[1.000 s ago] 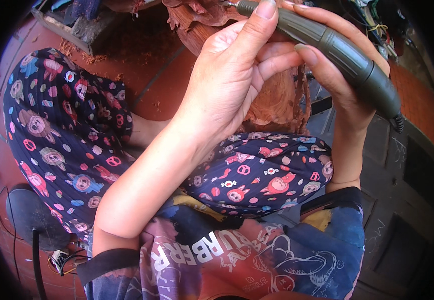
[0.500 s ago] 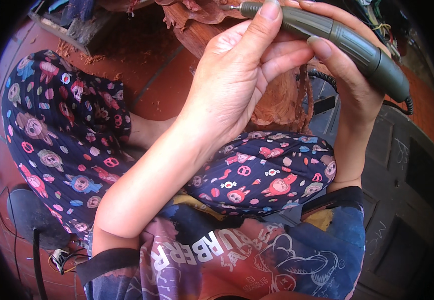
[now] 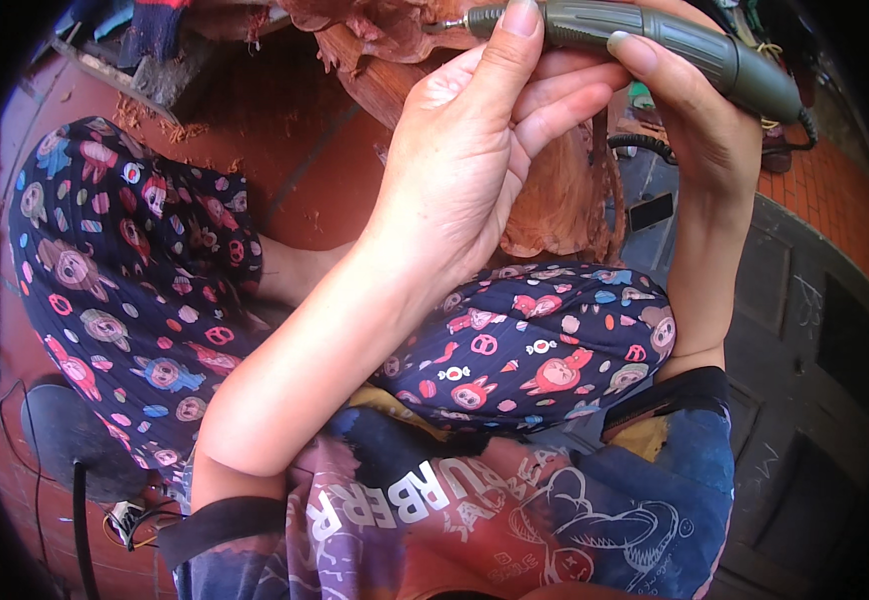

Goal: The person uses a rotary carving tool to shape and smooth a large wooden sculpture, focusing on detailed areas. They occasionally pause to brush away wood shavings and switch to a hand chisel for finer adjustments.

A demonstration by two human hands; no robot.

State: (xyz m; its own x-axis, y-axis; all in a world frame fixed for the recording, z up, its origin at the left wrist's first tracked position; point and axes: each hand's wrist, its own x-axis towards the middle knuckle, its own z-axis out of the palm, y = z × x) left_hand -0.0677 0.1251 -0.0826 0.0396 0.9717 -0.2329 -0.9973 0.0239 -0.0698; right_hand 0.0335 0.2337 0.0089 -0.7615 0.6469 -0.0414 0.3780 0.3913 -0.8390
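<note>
A dark green rotary carving handpiece (image 3: 645, 38) lies across both my hands at the top of the view. My left hand (image 3: 470, 150) is closed around its front end, thumb on top near the metal bit. Further back, the thumb of my right hand (image 3: 700, 110) presses against the thicker body, while its other fingers are partly hidden behind the tool. The thin bit (image 3: 447, 23) points left and meets or nearly meets a reddish-brown wood carving (image 3: 375, 75); I cannot tell whether they touch. More of the carving shows below my fingers, over my lap.
Wood shavings (image 3: 145, 115) lie on the red tiled floor (image 3: 305, 165) at the left. A coiled black cord (image 3: 640, 145) runs near a dark phone-like slab (image 3: 652, 212). A dark panelled board (image 3: 795, 400) is on the right, and a black rounded object (image 3: 75, 440) with cables at lower left.
Both hands and the handpiece have shifted slightly left and up in the view, the tool sitting a little flatter. The grip is the same.
</note>
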